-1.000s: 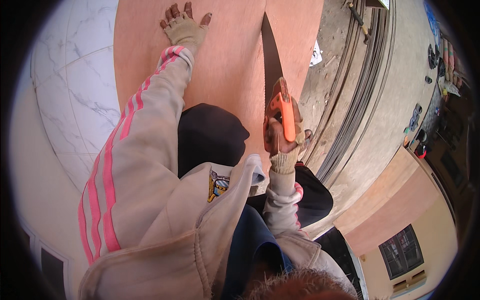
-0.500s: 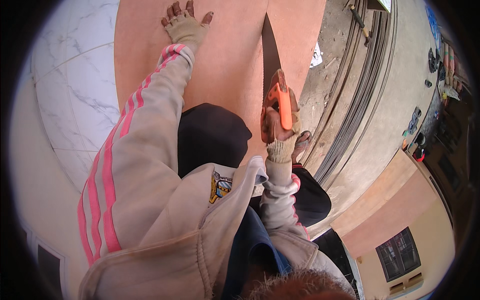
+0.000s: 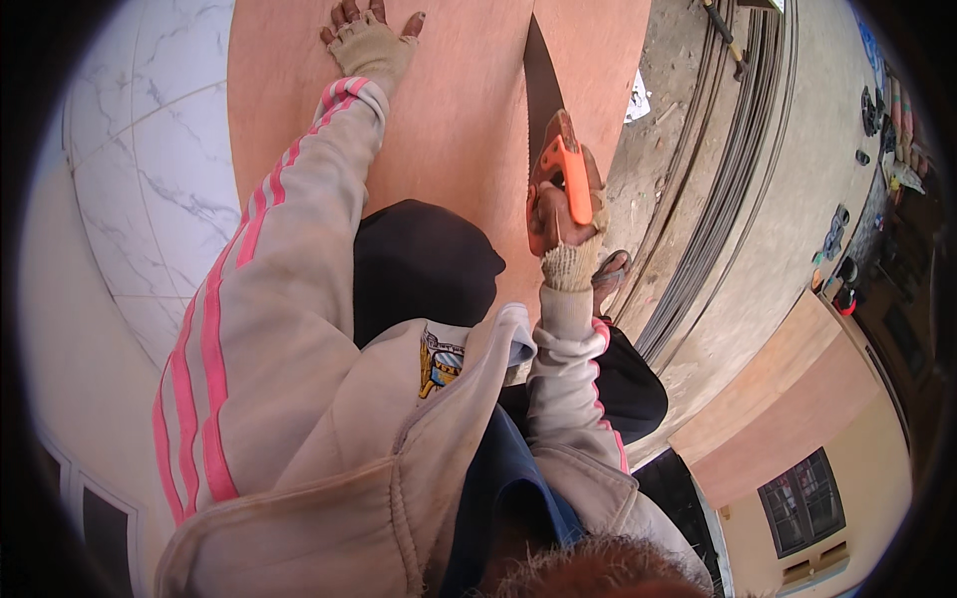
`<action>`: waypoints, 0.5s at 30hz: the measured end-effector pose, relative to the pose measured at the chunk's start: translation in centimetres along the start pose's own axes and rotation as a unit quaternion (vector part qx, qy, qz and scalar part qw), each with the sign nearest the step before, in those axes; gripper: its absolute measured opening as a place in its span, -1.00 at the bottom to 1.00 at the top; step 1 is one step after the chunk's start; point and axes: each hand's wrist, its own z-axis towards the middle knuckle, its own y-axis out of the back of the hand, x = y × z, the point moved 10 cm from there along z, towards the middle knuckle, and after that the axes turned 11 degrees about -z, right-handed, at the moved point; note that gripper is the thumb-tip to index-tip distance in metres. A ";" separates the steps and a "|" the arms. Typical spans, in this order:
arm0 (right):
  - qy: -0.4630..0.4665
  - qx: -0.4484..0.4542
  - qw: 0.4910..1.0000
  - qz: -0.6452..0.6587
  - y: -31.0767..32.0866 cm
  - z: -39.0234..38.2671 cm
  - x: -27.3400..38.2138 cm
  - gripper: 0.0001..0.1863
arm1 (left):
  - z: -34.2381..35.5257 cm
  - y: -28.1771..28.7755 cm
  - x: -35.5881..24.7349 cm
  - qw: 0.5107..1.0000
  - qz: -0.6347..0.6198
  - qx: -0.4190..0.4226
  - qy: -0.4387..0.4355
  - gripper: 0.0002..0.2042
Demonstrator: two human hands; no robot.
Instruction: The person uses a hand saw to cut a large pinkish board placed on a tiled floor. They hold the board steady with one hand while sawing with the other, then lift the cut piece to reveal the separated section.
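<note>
A large reddish plywood sheet [image 3: 449,110] spreads out in front of me. Pressed on its upper left part is my left hand [image 3: 371,42], in a fingerless knit glove, fingers spread. My right hand [image 3: 570,207], gloved the same way, is wrapped round the orange handle of a handsaw [image 3: 541,80]. The dark blade points away from me, its toothed edge on the left, set along a cut line in the sheet. My dark-clad left knee [image 3: 424,264] rests on or over the plywood's near part.
White marbled tiles [image 3: 169,149] lie left of the sheet. To the right, long dark metal rods [image 3: 733,179] run along the dusty floor, with a hammer-like tool [image 3: 726,38] at their far end. My sandalled foot [image 3: 611,274] is beside the sheet. Footwear [image 3: 835,234] lies farther right.
My right hand and the saw have moved a little forward, away from me. The left hand stays spread on the plywood, almost in the same place.
</note>
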 end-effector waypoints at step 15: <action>-0.008 0.040 0.998 0.050 -1.7 1.3 1.3 -0.45 | 0.2 0.6 0.5 1.000 -0.010 -0.009 -0.004 -0.12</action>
